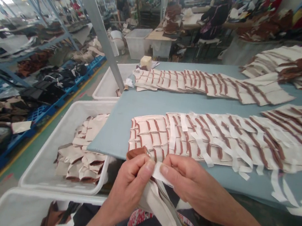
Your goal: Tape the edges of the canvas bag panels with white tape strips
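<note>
My left hand (133, 184) pinches a cream fabric piece (164, 213) near its top, where a brown edge (136, 152) curls out above the fingers. The rest of the piece hangs down in front of my lap. Close beside it, my right hand (190, 181) is closed, thumb on finger, on a white strip (160, 172) that meets the fabric at my left fingertips. Just beyond both hands lies a row of overlapping cream pieces with brown edges (152, 133). Several loose white strips (202, 146) are scattered over that row.
The pale blue table (129, 104) carries a second row of cream pieces (172, 80) and more stacks at the right. White bins (69, 117) with fabric pieces stand left of it. A slanted metal post (101, 28) rises by the table's corner. A person (215, 17) sits farther back.
</note>
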`<state>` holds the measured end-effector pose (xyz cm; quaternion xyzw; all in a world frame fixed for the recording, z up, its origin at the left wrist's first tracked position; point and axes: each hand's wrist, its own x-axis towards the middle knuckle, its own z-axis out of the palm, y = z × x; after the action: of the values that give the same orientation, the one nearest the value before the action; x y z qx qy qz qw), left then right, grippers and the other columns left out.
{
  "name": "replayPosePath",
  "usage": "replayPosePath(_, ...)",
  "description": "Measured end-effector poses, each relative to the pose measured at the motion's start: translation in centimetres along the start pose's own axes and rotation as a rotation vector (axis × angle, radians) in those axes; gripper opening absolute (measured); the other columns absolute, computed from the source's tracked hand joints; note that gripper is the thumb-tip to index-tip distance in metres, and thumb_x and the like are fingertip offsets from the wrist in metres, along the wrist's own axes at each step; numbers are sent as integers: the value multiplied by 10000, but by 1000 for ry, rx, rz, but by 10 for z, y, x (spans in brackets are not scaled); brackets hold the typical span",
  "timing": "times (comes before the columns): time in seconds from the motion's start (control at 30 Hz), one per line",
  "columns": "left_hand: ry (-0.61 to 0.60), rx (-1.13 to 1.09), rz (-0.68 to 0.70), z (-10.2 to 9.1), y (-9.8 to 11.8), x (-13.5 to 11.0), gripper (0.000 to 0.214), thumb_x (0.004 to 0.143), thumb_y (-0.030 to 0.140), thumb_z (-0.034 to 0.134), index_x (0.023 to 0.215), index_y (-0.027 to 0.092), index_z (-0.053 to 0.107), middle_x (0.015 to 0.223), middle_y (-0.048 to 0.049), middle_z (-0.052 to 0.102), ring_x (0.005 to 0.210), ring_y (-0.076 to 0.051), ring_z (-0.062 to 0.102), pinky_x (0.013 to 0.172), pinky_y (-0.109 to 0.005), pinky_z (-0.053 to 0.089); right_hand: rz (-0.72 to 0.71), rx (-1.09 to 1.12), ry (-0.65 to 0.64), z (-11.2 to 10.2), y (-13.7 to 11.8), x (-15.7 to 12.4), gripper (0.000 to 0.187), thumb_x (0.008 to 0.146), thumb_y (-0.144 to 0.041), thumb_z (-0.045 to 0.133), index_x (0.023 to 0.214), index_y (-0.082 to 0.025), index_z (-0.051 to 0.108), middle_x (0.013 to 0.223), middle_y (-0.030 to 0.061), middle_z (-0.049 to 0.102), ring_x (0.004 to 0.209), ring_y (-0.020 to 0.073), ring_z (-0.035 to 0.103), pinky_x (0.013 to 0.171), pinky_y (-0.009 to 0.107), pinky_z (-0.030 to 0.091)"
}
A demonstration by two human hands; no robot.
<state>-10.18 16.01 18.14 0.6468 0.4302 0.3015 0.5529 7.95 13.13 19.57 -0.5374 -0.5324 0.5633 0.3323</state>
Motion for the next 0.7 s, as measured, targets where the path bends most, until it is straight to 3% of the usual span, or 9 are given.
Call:
replayPosePath(0.13,82,32,-31,-1,-11,-6,481,1034,544,339,859,195,620,728,-12,559,692,-180,496,644,-283,366,46,226,-4,1,6,0,400,926,-573,566,733,-230,494,501,-99,360,437,84,269,437,224,242)
replayPosePath(0.2,143,-75,-77,-1,-19,-9,414,996,556,395,895,211,600,725,-3,545,658,-178,480,623,-282,366,41,263,38,3,12,-2,435,917,-617,568,739,-226,499,503,-89,403,451,87,296,458,222,275)
replayPosePath(0.27,159,-201,-93,0,-26,-13,338,922,536,513,804,220,529,706,19,481,618,-157,421,594,-271,348,37,247,69,6,20,-4,447,919,-622,568,739,-217,511,530,-68,463,484,94,355,492,222,313)
replayPosePath(0.37,74,-359,-94,-1,-36,-20,322,842,455,620,727,220,432,712,33,417,630,-138,365,592,-252,321,57,238,52,12,34,-5,479,915,-644,570,732,-205,518,572,-48,505,513,95,375,507,224,319)
replayPosePath(0.47,-23,-453,-174,-3,-42,-29,304,833,444,640,773,218,445,708,38,432,614,-126,350,578,-240,299,92,306,33,22,52,-5,524,897,-687,587,727,-199,501,585,-51,487,516,87,348,487,212,276)
replayPosePath(0.57,-65,-402,-245,-6,-45,-38,333,839,499,643,815,214,471,719,35,457,616,-126,365,575,-233,296,169,496,40,33,70,-7,528,891,-693,610,751,-202,477,581,-71,440,505,75,305,466,194,219)
replayPosePath(0.7,-41,-102,-293,-7,-47,-45,420,901,568,589,742,204,453,697,35,414,639,-130,354,587,-242,293,245,683,5,54,90,-13,510,892,-670,636,772,-205,465,549,-101,367,469,58,221,446,190,175)
